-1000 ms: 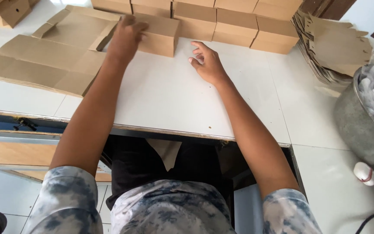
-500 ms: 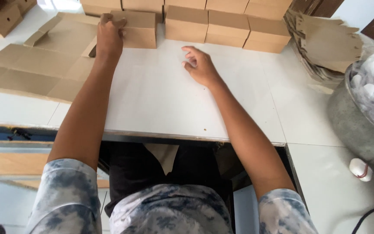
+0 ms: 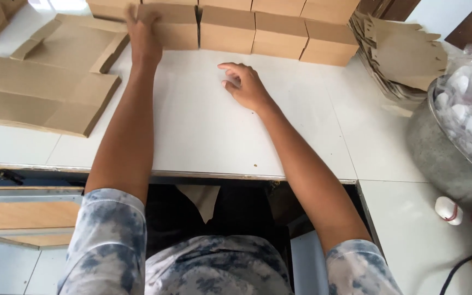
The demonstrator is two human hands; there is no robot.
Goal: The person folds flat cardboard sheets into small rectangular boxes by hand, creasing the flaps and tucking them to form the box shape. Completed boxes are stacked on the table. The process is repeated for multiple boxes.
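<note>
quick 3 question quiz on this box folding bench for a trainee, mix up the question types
1. True or false: the left hand rests on a folded brown box in the row at the back of the table.
2. Multiple choice: the right hand is
A. gripping a box
B. lying on the bare white table, holding nothing
C. inside the metal bowl
3. Fill in: the unfolded cardboard sheets lie flat on the person's ____ side.

Key: 1 true; 2 B; 3 left
</note>
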